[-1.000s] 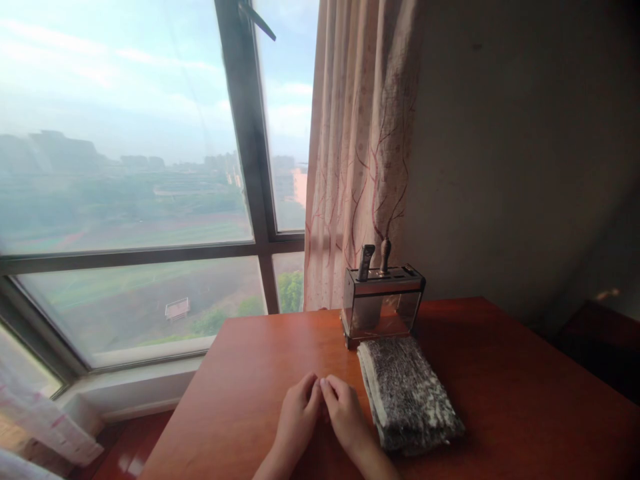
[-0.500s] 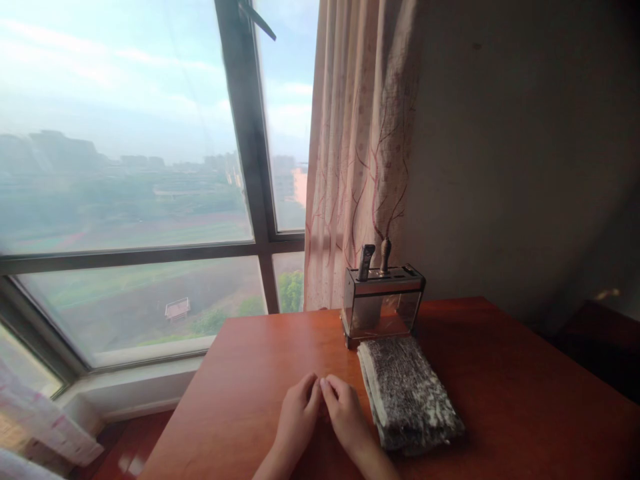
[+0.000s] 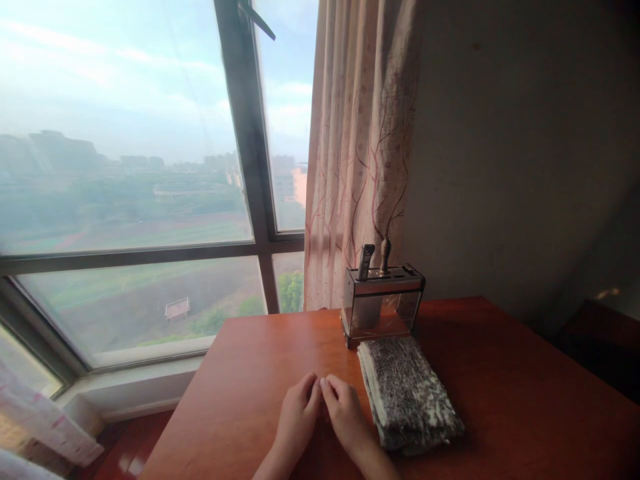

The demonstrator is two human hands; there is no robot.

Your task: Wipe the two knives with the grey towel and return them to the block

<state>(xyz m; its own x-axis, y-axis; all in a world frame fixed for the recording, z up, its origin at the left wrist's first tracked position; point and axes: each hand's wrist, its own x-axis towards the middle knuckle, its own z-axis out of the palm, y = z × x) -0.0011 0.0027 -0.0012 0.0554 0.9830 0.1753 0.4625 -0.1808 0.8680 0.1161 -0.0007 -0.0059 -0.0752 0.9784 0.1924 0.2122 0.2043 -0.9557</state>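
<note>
My left hand (image 3: pixel 299 401) and my right hand (image 3: pixel 343 404) rest on the brown table (image 3: pixel 240 387), side by side at the front. The fingers of both are curled in, and the thumbs almost meet at the tips. I see nothing held in either one. Just right of my right hand lies a folded grey and white towel (image 3: pixel 410 390) with a mottled pattern. Behind the towel stands a knife block (image 3: pixel 383 288) with clear sides. A black handle (image 3: pixel 366 262) and a dark rounded handle (image 3: pixel 385 256) stick up from its top.
Beyond the table's left edge is a large window (image 3: pixel 130 248) with a dark frame. A patterned curtain (image 3: pixel 350 160) hangs behind the knife block. To the right is a dim wall (image 3: pixel 500 167). Another piece of curtain (image 3: pixel 45 420) shows at lower left.
</note>
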